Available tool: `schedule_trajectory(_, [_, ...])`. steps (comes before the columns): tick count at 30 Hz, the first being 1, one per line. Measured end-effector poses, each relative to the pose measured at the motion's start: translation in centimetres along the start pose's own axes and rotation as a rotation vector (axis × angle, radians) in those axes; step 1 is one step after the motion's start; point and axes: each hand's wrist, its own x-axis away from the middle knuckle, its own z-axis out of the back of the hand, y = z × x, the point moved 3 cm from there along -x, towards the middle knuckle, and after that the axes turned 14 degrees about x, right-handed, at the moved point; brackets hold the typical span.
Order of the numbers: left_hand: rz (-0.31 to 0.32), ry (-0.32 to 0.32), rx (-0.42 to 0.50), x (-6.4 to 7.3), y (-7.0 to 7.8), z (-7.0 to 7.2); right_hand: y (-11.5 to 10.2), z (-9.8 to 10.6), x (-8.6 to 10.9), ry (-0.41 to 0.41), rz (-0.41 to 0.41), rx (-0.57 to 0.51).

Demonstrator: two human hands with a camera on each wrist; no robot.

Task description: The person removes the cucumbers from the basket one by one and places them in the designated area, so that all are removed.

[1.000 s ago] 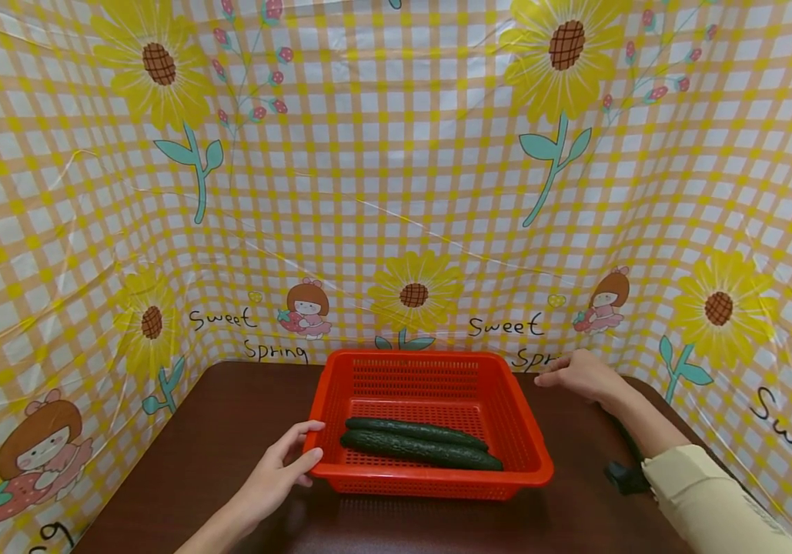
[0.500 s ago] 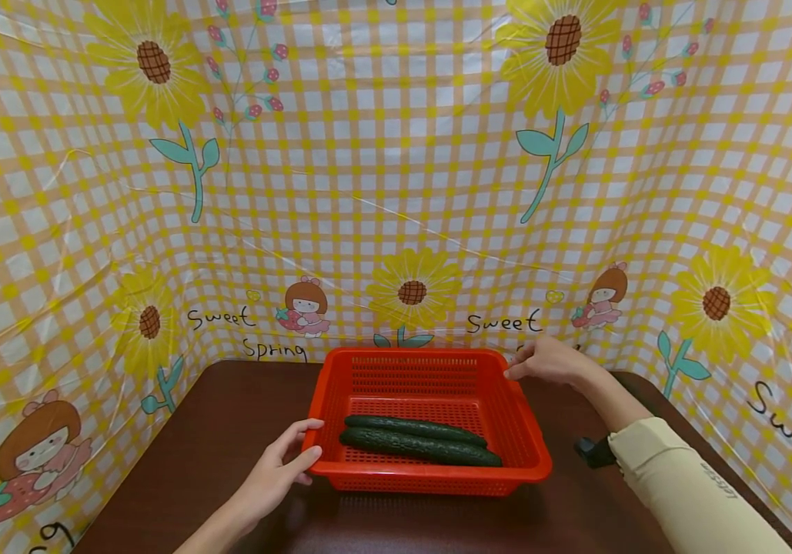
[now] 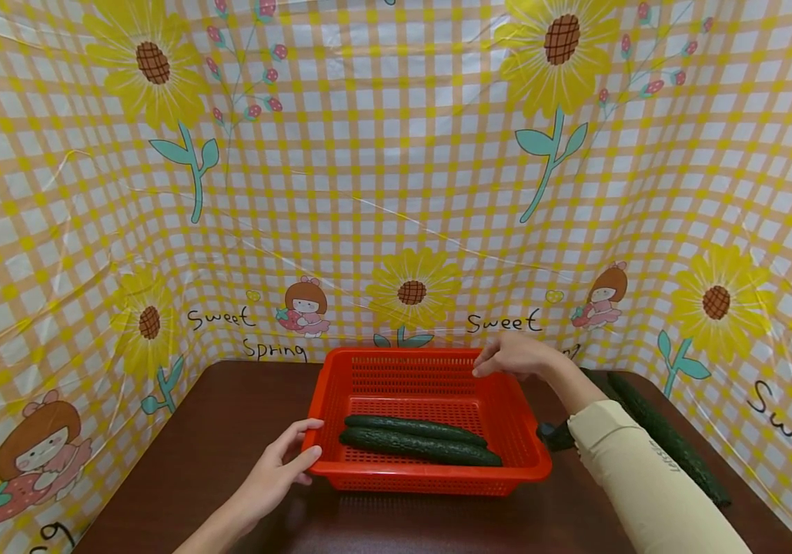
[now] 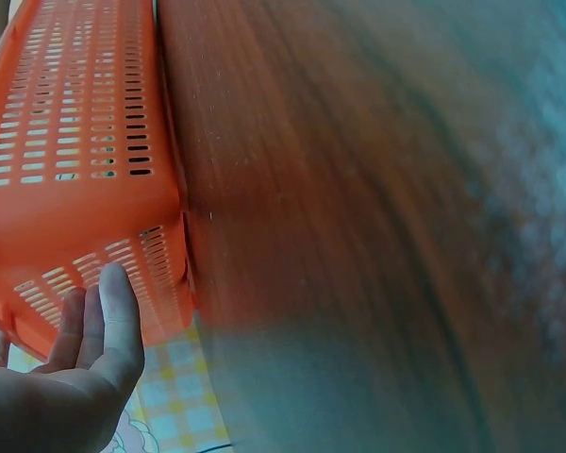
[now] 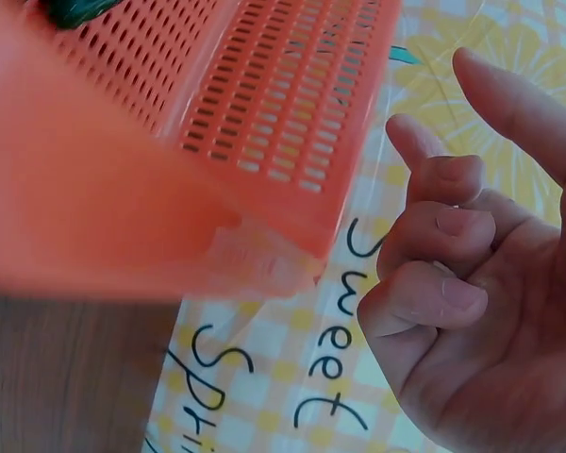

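A red perforated plastic basket (image 3: pixel 430 473) stands on the table, with two dark green cucumbers (image 3: pixel 419 446) lying side by side across its front half. My left hand (image 3: pixel 278 462) holds the basket's left rim near the front corner. In the left wrist view its fingers (image 4: pixel 120 311) lie against the outer perforated wall. My right hand (image 3: pixel 516 355) hovers over the basket's far right corner and holds nothing. The right wrist view shows its thumb and index finger extended and the other fingers loosely curled, beside the basket wall (image 5: pixel 264 104).
Another long cucumber (image 3: pixel 669 438) lies along the right side of the dark brown table (image 3: pixel 229 415), partly behind my right sleeve (image 3: pixel 638 469). A yellow checked cloth (image 3: pixel 402 192) with sunflowers encloses the back and sides. A dark wrist-worn device (image 3: pixel 555 436) hangs by my right forearm.
My right hand has moved left from beyond the basket's right side to over its far right corner. The cucumber at the right has come into view. My left hand keeps its hold.
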Motion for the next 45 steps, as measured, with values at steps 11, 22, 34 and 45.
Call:
schedule_trajectory(11, [-0.002, -0.001, 0.008, 0.2, 0.1, -0.1, -0.8, -1.2, -2.4, -0.057, 0.004, -0.070])
schedule_trajectory(22, [0.007, 0.007, 0.014, 0.2, 0.2, -0.2, -1.4, -3.3, -4.6, -0.120, -0.006, -0.093])
schedule_trajectory(34, [0.007, 0.006, 0.029, 0.2, 0.1, -0.3, -1.5, -6.1, -5.5, -0.232, -0.012, -0.192])
schedule_trajectory(45, [-0.002, 0.005, 0.022, 0.2, 0.2, -0.2, -1.4, -8.3, -5.6, -0.320, -0.039, -0.210])
